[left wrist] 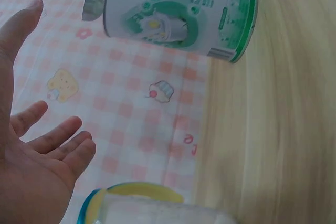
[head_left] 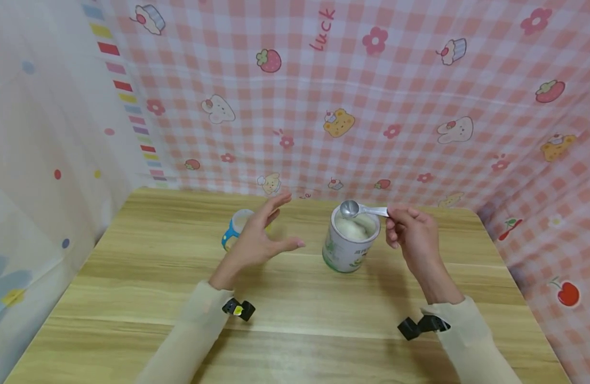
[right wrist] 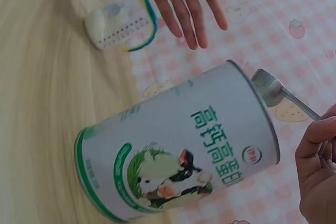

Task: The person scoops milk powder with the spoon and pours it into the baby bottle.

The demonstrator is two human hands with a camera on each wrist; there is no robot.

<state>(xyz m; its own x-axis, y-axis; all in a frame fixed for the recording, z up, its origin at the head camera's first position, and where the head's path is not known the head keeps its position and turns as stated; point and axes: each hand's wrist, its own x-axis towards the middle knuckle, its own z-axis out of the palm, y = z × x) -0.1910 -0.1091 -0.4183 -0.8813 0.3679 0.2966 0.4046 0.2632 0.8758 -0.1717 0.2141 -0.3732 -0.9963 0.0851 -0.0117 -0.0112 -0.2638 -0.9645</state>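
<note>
My right hand (head_left: 415,240) pinches the handle of a metal measuring spoon (head_left: 350,208), its bowl above the rim of an uncovered milk powder can (head_left: 345,253). Pale powder shows inside the can, which stands upright on the table. In the right wrist view, green lettering and a cow picture mark the can (right wrist: 173,145). My left hand (head_left: 256,240), fingers spread and thumb apart, hovers left of the can and holds nothing. Partly behind it in the head view stands a clear cup with blue and yellow handles (right wrist: 118,22); something white is at its bottom.
The wood-grain table (head_left: 295,330) reaches back to a pink checked cloth (head_left: 300,106) hanging behind it. A pale dotted cloth (head_left: 50,133) hangs along the left side. Small black devices (head_left: 422,326) are strapped to both wrists.
</note>
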